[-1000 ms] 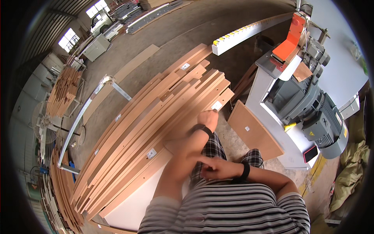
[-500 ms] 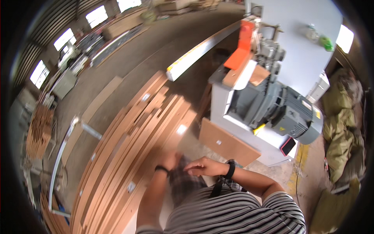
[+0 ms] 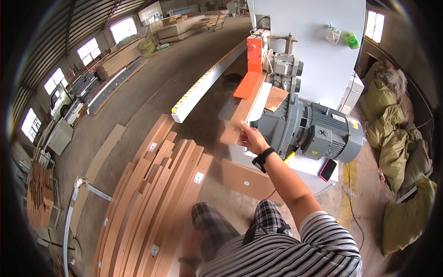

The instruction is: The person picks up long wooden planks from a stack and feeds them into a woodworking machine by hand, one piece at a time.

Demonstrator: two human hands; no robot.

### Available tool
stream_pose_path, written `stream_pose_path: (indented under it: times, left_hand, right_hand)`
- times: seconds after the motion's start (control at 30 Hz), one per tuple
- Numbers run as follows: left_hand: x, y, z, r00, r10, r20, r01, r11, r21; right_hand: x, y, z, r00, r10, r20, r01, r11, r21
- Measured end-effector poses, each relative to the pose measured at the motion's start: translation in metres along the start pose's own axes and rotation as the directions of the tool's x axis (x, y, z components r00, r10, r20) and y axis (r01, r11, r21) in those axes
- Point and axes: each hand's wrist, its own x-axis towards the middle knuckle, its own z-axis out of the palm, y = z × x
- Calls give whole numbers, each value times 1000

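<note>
A long brown wooden board (image 3: 232, 132) pokes out toward me from beneath the orange guard (image 3: 249, 85) of a machine. Its near end is in my right hand (image 3: 253, 140), fingers closed over the right edge. Low beside my left thigh is my left hand (image 3: 192, 241), smeared by motion, so its fingers do not show clearly. Nearest to that hand is a stack of long brown boards (image 3: 159, 198) on my left, several with small white labels.
A large grey motor (image 3: 330, 131) sits on the machine's right side, with a phone (image 3: 328, 170) nearby. A white rail (image 3: 203, 85) runs away to the far left. One brown panel (image 3: 247, 179) leans below the machine. Yellowish sacks (image 3: 392, 129) line the right.
My right hand has gone from near my lap up to the board, which sticks out farther from the guard. My left hand has dropped lower beside my thigh. The view has shifted.
</note>
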Motion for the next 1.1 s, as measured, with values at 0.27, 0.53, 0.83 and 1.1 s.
stream_pose_path:
  times: [0.27, 0.53, 0.83, 1.1]
  left_hand:
    - [-10, 43, 6, 983, 169, 65, -172, 985, 33]
    - [2, 113, 12, 956, 286, 73, -290, 955, 59]
    - [22, 190, 10, 965, 246, 92, -56, 536, -842]
    - [-18, 209, 1, 992, -112, -58, 7, 508, -861]
  right_hand:
    - [-42, 20, 32, 997, 69, 31, -62, 979, -194]
    - [-97, 30, 61, 942, 220, 253, -227, 974, 0]
    - [-149, 54, 90, 884, 335, 327, -291, 940, -178]
    - [-165, 71, 104, 816, 414, 404, -292, 898, -331]
